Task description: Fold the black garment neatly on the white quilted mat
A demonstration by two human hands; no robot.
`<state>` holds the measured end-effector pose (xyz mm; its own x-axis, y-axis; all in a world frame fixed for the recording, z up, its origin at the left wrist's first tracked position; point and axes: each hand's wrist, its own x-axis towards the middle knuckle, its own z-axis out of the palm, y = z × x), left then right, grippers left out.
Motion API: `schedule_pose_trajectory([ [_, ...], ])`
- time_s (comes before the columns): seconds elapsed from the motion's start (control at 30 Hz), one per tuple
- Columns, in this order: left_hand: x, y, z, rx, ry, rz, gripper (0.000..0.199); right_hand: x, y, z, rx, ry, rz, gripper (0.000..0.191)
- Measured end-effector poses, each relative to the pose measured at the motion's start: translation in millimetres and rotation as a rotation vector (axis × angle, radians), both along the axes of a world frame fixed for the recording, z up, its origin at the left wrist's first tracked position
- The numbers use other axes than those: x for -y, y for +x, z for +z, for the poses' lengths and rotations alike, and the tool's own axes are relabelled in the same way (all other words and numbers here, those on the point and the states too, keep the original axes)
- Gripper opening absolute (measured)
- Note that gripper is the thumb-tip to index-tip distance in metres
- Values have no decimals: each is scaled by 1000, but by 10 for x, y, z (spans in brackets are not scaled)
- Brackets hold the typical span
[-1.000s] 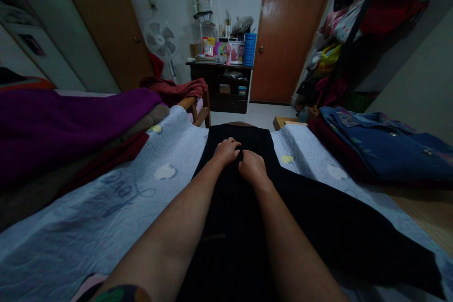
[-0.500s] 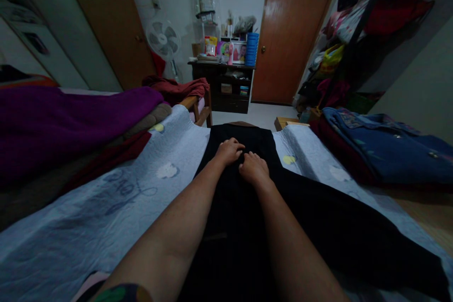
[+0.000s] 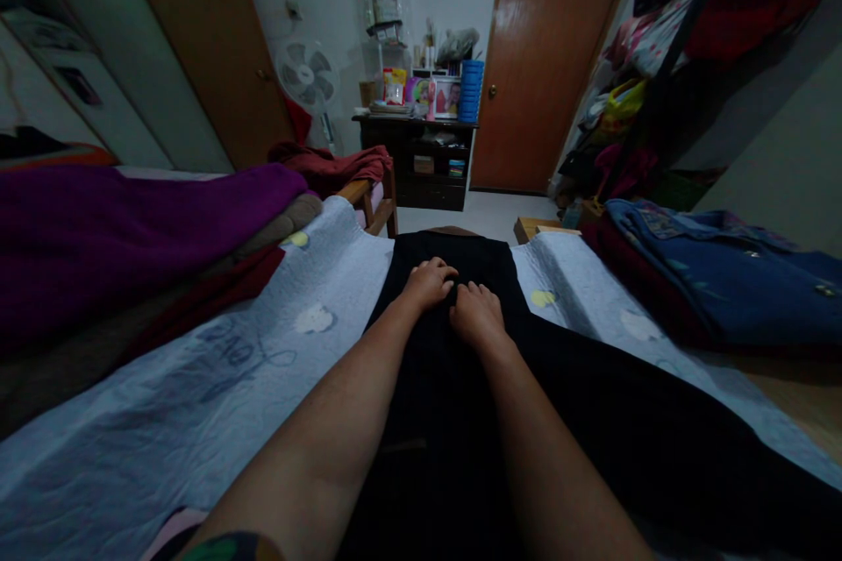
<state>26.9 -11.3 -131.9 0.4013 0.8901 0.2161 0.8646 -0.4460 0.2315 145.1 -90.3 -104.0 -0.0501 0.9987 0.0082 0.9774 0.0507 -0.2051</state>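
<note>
At far left, a purple cloth [image 3: 151, 237] lies spread over a grey-brown padded cloth [image 3: 280, 223]; a dark red cloth [image 3: 217, 302] projects from beneath this stack. To its right, a light blue patterned sheet [image 3: 263, 394] extends across the view, marked with white cloud shapes and yellow patches. A wooden door [image 3: 197, 44] stands behind on this side, followed by a white standing fan [image 3: 308, 74]. A rust-red cloth [image 3: 335, 166] is draped near a wooden frame [image 3: 388, 197].

The left hand [image 3: 429, 282] rests palm down on the upper part of a black garment [image 3: 447, 394]. Its fingers are slightly bent and close together; whether they grip fabric cannot be determined. The black garment lies on the sheet, centred in front of the person. A brown edge shows at its far end, and a long black section extends toward the lower right.

A dark cabinet [image 3: 421, 188] stands beyond, carrying a blue cylindrical container [image 3: 469, 92]. The right hand [image 3: 478, 313] is positioned just beside the left hand, on the same garment, with fingers curled downward; a grip on the fabric cannot be confirmed. Behind is a second wooden door [image 3: 553, 61].

At far right, a folded blue denim item [image 3: 737, 280] lies on maroon cloth [image 3: 648, 285]. Hanging clothes [image 3: 743, 26] occupy the upper right.
</note>
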Motion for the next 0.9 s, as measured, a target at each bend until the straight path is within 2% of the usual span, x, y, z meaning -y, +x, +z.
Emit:
schedule_pose_trajectory([
  [0.1, -5, -6, -4, 6, -3, -8, 32, -10, 3, -35, -30, 50, 103, 48],
  [0.17, -9, -10, -11, 15, 2, -7, 33, -17, 6, -55, -41, 26, 118, 47],
  [0.37, -11, -14, -22, 31, 4, -5, 33, -26, 8, -46, 1, -60, -2, 48],
  [0.63, -16, -9, -13, 43, -2, -3, 33, 47, -20, 106, 17, -68, -94, 51],
  [0.7, -33, -17, -26, 51, 2, 0, 32, 55, -37, 126, -5, -26, -57, 52],
  [0.8, -70, -41, -49, 84, -8, -6, 31, 41, -70, 91, -56, 33, 100, 53],
  [0.9, -107, -68, -66, 162, -20, -32, 33, 18, -94, 13, -49, -34, 150, 56],
])
